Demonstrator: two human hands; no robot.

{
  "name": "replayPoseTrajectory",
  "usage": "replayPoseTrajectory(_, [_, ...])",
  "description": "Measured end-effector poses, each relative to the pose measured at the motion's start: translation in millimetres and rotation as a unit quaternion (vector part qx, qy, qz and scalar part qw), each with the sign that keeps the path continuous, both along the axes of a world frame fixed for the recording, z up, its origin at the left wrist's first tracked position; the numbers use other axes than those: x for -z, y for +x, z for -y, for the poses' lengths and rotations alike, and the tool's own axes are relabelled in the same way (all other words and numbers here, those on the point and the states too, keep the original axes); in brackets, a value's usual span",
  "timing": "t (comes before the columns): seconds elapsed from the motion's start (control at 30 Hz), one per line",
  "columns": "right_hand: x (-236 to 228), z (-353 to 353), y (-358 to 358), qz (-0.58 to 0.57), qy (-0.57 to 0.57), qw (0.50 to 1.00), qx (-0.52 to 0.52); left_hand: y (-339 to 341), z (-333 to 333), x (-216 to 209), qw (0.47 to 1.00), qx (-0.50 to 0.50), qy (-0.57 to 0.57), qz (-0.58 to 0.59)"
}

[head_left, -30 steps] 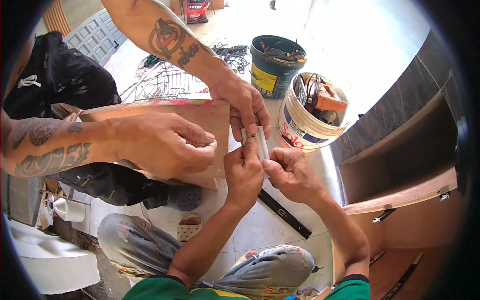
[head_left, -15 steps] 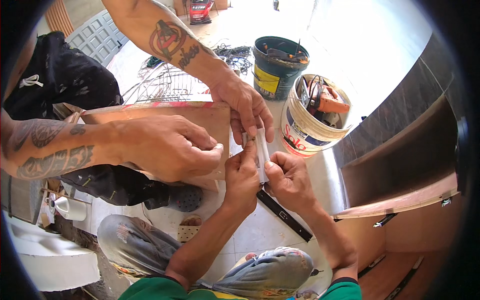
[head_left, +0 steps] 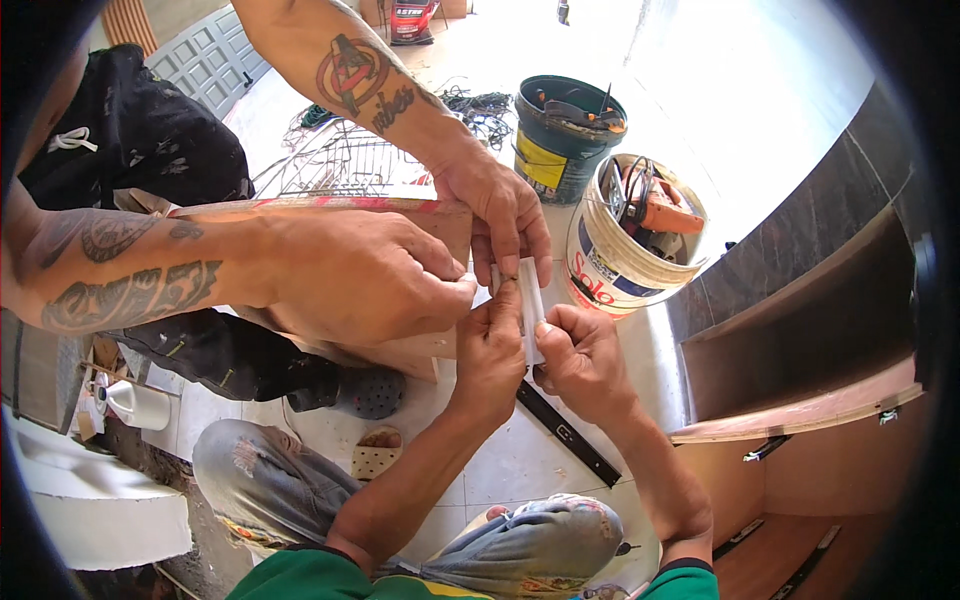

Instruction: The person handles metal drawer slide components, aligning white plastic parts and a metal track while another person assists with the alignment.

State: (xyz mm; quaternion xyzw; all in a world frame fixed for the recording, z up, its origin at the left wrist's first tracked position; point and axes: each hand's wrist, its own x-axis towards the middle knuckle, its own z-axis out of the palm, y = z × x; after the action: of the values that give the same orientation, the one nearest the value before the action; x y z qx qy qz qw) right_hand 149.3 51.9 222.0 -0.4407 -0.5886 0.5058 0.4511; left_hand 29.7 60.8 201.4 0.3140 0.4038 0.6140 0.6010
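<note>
Four hands crowd one small white strip (head_left: 529,305), held upright in mid-air over the tiled floor (head_left: 520,465), just in front of the white bucket (head_left: 612,262). Our left hand (head_left: 490,350) reaches up from below, its fingertips pressed against the strip's left edge near the top, fingers closed together. Our right hand (head_left: 585,360) wraps the lower half, thumb pressing the strip's face, fingers curled behind it, so the lower end is hidden in the grip. We see a second person's tattooed hand (head_left: 500,215) coming from above, fingers pointing down and pinching the strip's upper end. That person's other hand (head_left: 360,275) sits just left, fingers bunched, tips touching near our left fingertips; we cannot tell what it pinches. Behind it a wooden board (head_left: 420,225) stands on edge. Dark green bucket (head_left: 562,135) with tools sits beyond the white one; black metal rail (head_left: 570,435) lies on the floor under our hands
</note>
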Motion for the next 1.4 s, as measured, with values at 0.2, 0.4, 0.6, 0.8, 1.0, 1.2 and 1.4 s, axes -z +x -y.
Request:
replayPoseTrajectory(0.2, [-13.1, -20.1, 17.9, -0.025, -0.149, 0.98, -0.129, -1.4, 3.3, -5.2, 1.0, 0.003, 0.0, 0.018])
replayPoseTrajectory(0.4, [-14.0, -38.8, 15.4, -0.003, -0.103, 0.988, -0.114, -1.1, 0.2, -0.2, 0.996, -0.035, 0.081, -0.029])
replayPoseTrajectory(0.6, [2.8, -31.4, -2.8, 0.057, 0.027, 0.998, -0.012, 0.9, 1.3, -1.6, 0.992, -0.06, 0.097, -0.05])
replayPoseTrajectory(0.8, [-4.3, -29.7, -11.1, 0.086, 0.054, 0.994, 0.03, -3.8, 5.8, -4.7, 0.999, -0.021, 0.015, -0.025])
replayPoseTrajectory(1.0, [-4.3, -29.1, -11.6, 0.023, 0.007, 1.0, 0.015, 2.0, 2.5, -6.6, 0.998, -0.025, -0.009, 0.061])
replayPoseTrajectory(1.2, [-7.3, -26.6, -13.5, -0.029, -0.029, 0.999, 0.009, -4.4, 1.4, -1.9, 0.994, 0.045, -0.023, 0.092])
replayPoseTrajectory(1.4, [-7.1, -27.2, -14.4, -0.021, -0.026, 0.999, 0.008, -3.7, 5.9, 7.1, 0.986, 0.044, -0.003, 0.159])
